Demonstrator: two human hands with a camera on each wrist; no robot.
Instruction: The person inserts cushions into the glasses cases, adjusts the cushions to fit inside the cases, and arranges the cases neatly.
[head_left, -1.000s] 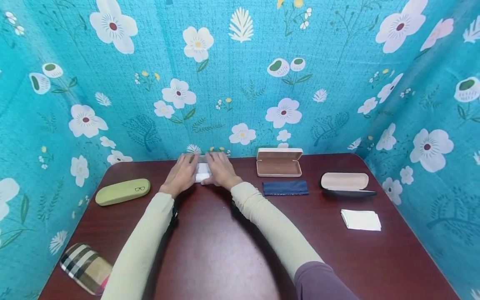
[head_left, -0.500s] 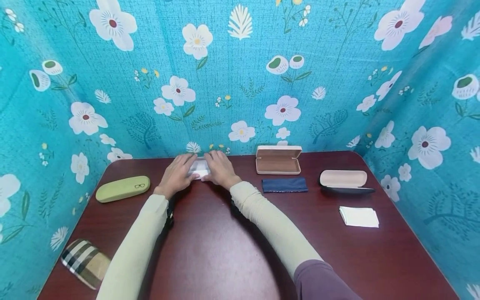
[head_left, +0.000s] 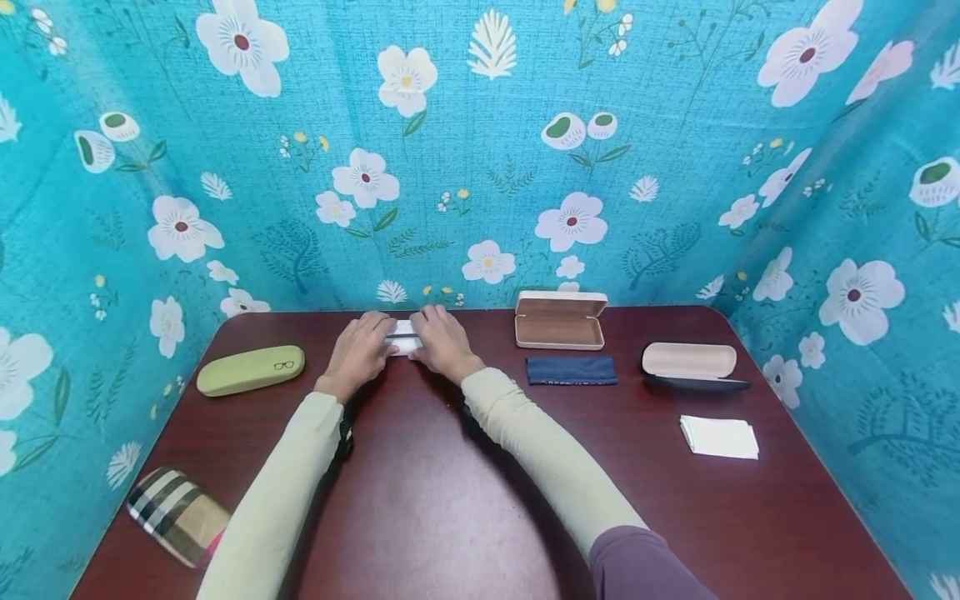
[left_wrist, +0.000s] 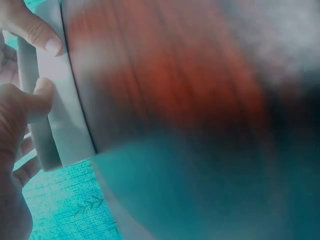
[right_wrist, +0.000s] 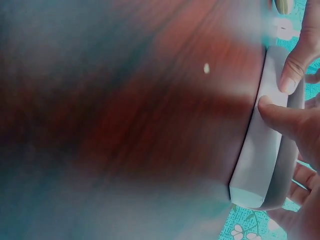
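At the back edge of the table, a white-and-grey glasses case [head_left: 406,345] lies between both hands. My left hand [head_left: 358,350] holds its left end, with the thumb on the pale front face and fingers over the far side. The right hand [head_left: 447,345] grips the other end in the same manner. In the left wrist view the thumbs press on the front of the glasses case [left_wrist: 71,115]. A grey upper part shows behind that face of the case [right_wrist: 255,165] in the right wrist view. Its inside is mostly hidden; a dark line runs between two white strips.
Left are a green glasses case [head_left: 251,372] and a plaid case [head_left: 178,515]. Right are an opened case with brown lining [head_left: 558,335], a folded blue cloth [head_left: 570,371], an opened black case [head_left: 688,362] and a white cloth [head_left: 720,437]. A floral curtain [head_left: 480,167] borders the table.
The lid of the glasses case has come down: its pale interior showed before, and now white strips with a dark line between them show. Both hands stay on the case.
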